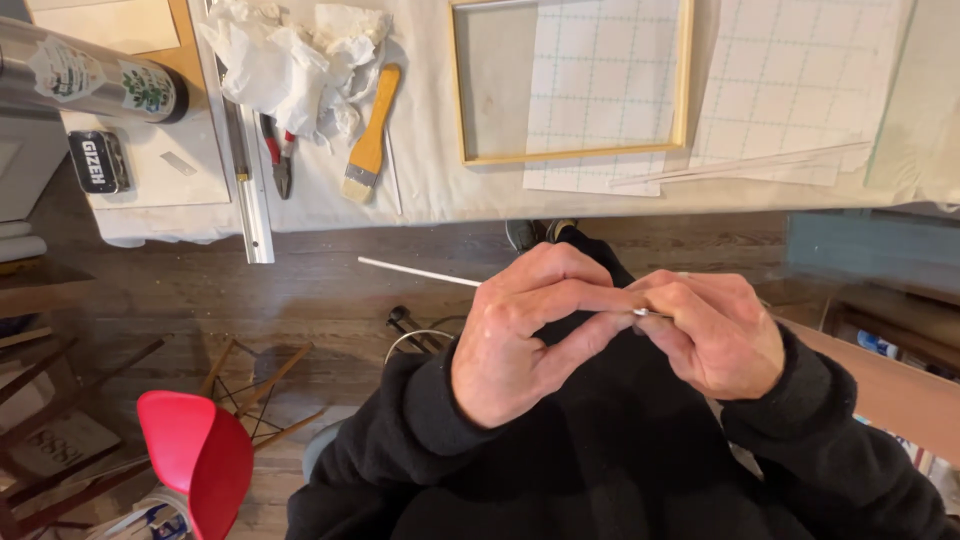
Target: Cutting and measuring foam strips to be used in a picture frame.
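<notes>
- left hand (515,335) curls knuckles-up, fingers pinching a thin white rod (420,272) that juts toward ten o'clock.
- right hand (715,335), at three o'clock, pinches the rod's other end.

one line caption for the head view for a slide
Both hands pinch a thin white rod above a table with a brush.

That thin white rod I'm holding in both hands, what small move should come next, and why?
Probably slide the left hand a little outward along the thin white rod. Both hands pinch it close together, the right hand at one end, while a long stretch juts out unsupported to the left over the floor. A wider grip would likely steady it.
</notes>
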